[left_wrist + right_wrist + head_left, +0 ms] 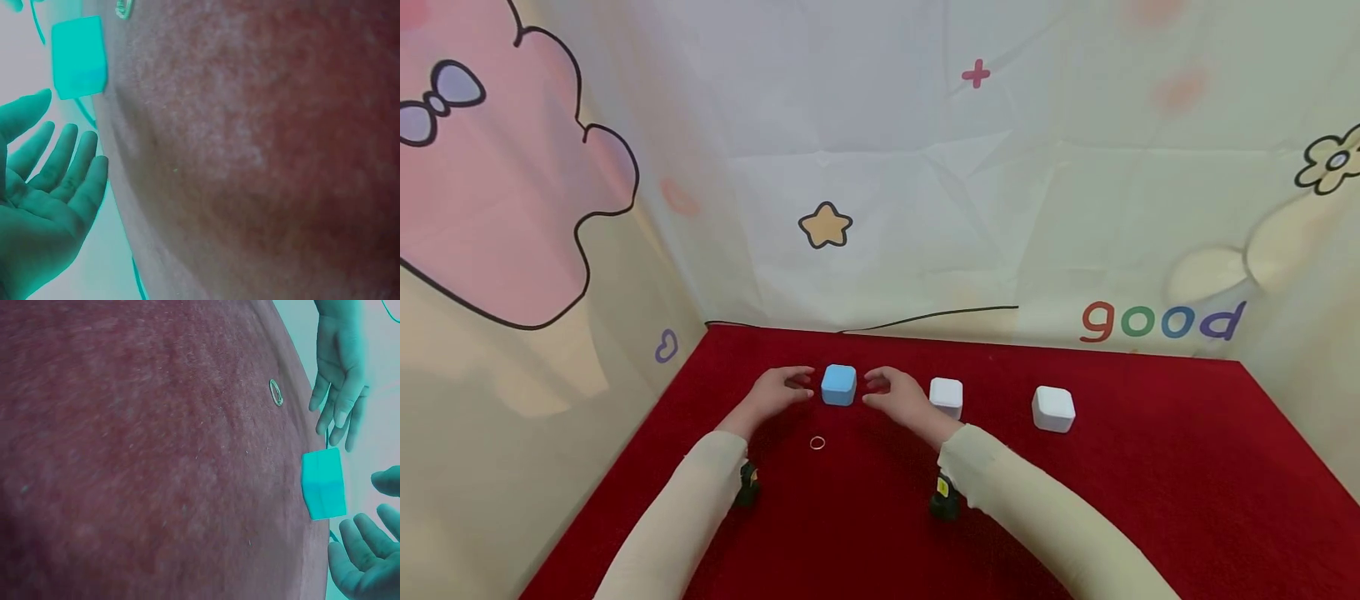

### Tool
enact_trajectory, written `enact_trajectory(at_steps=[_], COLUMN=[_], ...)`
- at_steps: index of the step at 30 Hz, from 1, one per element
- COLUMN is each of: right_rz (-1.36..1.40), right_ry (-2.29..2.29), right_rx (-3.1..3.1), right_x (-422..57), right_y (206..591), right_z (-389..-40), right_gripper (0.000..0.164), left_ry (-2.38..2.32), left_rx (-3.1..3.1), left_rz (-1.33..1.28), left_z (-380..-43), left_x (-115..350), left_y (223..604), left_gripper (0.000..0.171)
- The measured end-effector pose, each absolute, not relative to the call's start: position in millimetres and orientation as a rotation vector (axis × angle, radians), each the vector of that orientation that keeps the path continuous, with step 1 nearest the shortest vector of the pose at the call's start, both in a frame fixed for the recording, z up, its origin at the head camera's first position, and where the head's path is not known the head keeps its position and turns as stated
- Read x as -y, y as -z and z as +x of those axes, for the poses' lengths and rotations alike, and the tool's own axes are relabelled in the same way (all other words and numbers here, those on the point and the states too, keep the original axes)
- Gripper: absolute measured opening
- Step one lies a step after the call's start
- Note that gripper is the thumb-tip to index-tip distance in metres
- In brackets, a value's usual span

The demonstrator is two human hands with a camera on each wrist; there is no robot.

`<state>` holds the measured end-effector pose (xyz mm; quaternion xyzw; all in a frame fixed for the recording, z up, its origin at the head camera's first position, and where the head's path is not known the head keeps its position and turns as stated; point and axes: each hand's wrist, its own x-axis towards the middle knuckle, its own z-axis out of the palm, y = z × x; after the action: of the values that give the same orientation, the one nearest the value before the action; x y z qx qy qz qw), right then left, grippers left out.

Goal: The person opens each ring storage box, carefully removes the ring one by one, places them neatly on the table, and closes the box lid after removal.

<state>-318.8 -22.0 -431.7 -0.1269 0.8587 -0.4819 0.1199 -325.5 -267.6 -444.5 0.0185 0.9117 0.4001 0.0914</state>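
A small blue box [838, 385] with rounded edges sits on the red cloth between the two hands. To its left is the left hand [777, 392], fingers loosely bent toward it with a small gap between. On the other side the right hand [895, 395] faces it the same way, thumb and fingers apart, also short of the box. Both wrist views show the box [79, 57] in turquoise tint, with nothing gripping it. In the right wrist view the left hand [340, 369] and right hand [369, 559] flank the box [323, 484]. A thin ring [817, 442] lies on the cloth nearer the person.
One white box [946, 397] stands just behind the right wrist, which partly covers it. Another white box [1053, 409] is farther right. The red cloth [1150, 467] runs back to a printed curtain [910, 233], with a further curtain wall [490, 400] on the left.
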Motion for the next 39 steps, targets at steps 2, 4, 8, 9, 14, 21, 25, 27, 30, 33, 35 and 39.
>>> enact_trajectory(at_steps=[2,4,8,9,14,21,25,27,30,33,35,39], right_rz=[-0.373,-0.385,-0.406,-0.411,-0.407,-0.407,-0.413,-0.408,-0.389,-0.370,-0.354,-0.360], right_ry=[1.408,1.414,1.441,1.446,1.471,1.487,1.520,1.544,1.581,1.604,1.616,1.619], right_rx=[-2.505,-2.500,-2.484,-2.484,-2.470,-2.480,-2.473,-2.462,-2.439,-2.418,-2.415,-2.419], right_x=[18,16,10,9,3,-7,-14,-18,-25,-31,-35,-44], right_y=[430,428,426,425,422,419,417,417,416,415,414,413], right_z=[-318,-317,-315,-314,-308,-303,-300,-298,-294,-291,-288,-283], right_gripper=[0.038,0.038,0.037,0.037,0.035,0.033,0.031,0.030,0.029,0.030,0.031,0.031], left_ry=[-1.202,-1.225,-1.263,-1.266,-1.280,-1.294,-1.291,-1.294,-1.317,-1.353,-1.366,-1.393], left_rx=[-2.716,-2.721,-2.731,-2.735,-2.753,-2.761,-2.776,-2.780,-2.776,-2.767,-2.766,-2.753], left_rz=[0.033,0.014,0.004,0.007,0.023,0.045,0.064,0.090,0.132,0.187,0.220,0.264], left_z=[-323,-321,-315,-314,-308,-297,-291,-289,-284,-280,-278,-275], left_x=[269,270,271,271,272,270,263,257,247,237,231,220], left_y=[441,437,431,429,423,416,411,410,409,406,405,403], left_gripper=[0.049,0.048,0.047,0.047,0.047,0.046,0.046,0.046,0.046,0.047,0.047,0.046])
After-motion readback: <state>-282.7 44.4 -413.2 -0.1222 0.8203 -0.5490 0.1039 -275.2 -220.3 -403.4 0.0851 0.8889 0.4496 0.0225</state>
